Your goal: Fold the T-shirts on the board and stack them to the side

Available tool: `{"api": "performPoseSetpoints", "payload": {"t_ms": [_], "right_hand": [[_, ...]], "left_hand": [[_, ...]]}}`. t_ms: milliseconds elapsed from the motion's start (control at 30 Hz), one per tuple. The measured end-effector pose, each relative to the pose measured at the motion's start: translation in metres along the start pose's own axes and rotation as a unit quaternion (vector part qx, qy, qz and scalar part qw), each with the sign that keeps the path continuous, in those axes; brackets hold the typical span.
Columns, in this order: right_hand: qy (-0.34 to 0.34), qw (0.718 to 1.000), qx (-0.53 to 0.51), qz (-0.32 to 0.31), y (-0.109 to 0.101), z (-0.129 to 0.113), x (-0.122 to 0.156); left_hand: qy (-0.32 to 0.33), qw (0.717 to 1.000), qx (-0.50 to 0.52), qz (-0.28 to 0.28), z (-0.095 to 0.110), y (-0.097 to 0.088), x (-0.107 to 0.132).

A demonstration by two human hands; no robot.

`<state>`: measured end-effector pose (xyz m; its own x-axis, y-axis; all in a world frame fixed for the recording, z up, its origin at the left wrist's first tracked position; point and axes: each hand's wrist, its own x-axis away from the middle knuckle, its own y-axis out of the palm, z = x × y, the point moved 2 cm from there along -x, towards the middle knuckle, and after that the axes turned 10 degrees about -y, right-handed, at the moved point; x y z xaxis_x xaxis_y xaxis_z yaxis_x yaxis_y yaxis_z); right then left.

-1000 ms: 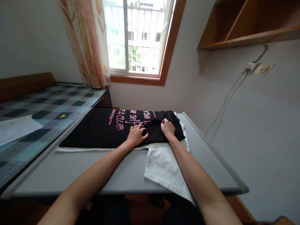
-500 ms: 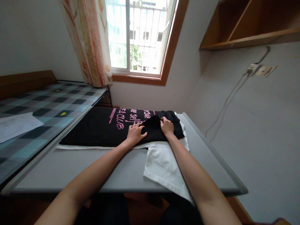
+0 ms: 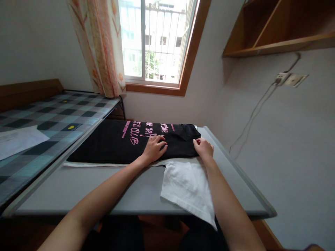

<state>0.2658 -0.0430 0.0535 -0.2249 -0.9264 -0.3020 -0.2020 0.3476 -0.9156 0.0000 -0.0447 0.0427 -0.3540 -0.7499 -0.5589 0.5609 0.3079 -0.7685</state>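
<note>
A black T-shirt [image 3: 110, 143] with pink lettering lies flat on the grey table [image 3: 110, 188], on top of a white garment [image 3: 185, 184] whose sleeve hangs over the near edge. My left hand [image 3: 154, 148] rests palm down on the black shirt near the lettering, fingers spread. My right hand [image 3: 204, 148] is at the shirt's right end, its fingers curled against the edge of the fabric.
A bed with a checked cover [image 3: 52, 118] and a white sheet of paper [image 3: 18, 139] adjoins the table on the left. A window [image 3: 154, 42] with a patterned curtain [image 3: 99, 48] is ahead. A wooden shelf [image 3: 277, 28] and a wall socket [image 3: 289, 79] with a cable are on the right.
The folded-over black sleeve that my right hand held has been laid flat. My right hand has moved right to the shirt's end. My left hand stays pressed on the shirt.
</note>
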Motion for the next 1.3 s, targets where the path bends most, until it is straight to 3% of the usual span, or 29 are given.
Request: {"api": "performPoseSetpoints", "payload": {"t_ms": [133,400,467,533,600,633,767,900,1067,1300], "right_hand": [[0.002,0.997,-0.027,-0.071,0.004,0.013,0.004],[0.024,0.992,-0.016,-0.125,0.003,0.021,0.004],[0.007,0.998,-0.002,-0.059,-0.004,0.014,0.006],[-0.04,0.997,-0.001,0.067,-0.013,0.001,0.01],[-0.115,0.978,-0.04,0.169,-0.017,-0.02,0.015],[-0.157,0.967,-0.076,0.186,-0.015,-0.031,0.017],[-0.302,0.928,-0.2,0.088,0.008,-0.074,0.028],[-0.348,0.928,-0.123,-0.048,0.036,-0.087,0.038],[-0.304,0.935,0.004,-0.185,0.045,-0.071,0.036],[-0.183,0.952,0.057,-0.238,0.034,-0.036,0.019]], "left_hand": [[0.155,0.983,0.023,-0.097,0.018,0.001,0.005],[0.183,0.974,-0.045,-0.123,0.021,0.014,0.01],[0.205,0.971,-0.054,-0.11,0.022,0.014,0.011],[0.224,0.967,-0.059,-0.1,0.023,0.012,0.012],[0.22,0.97,-0.044,-0.098,0.026,0.011,0.012],[0.203,0.974,-0.027,-0.095,0.027,0.01,0.011],[0.04,0.995,0.042,-0.076,0.023,0.01,0.006],[-0.076,0.992,-0.014,-0.097,0.013,0.017,0.009],[-0.083,0.972,-0.104,-0.192,0.006,0.026,0.016],[-0.072,0.971,-0.116,-0.198,0.004,0.027,0.015]]}}
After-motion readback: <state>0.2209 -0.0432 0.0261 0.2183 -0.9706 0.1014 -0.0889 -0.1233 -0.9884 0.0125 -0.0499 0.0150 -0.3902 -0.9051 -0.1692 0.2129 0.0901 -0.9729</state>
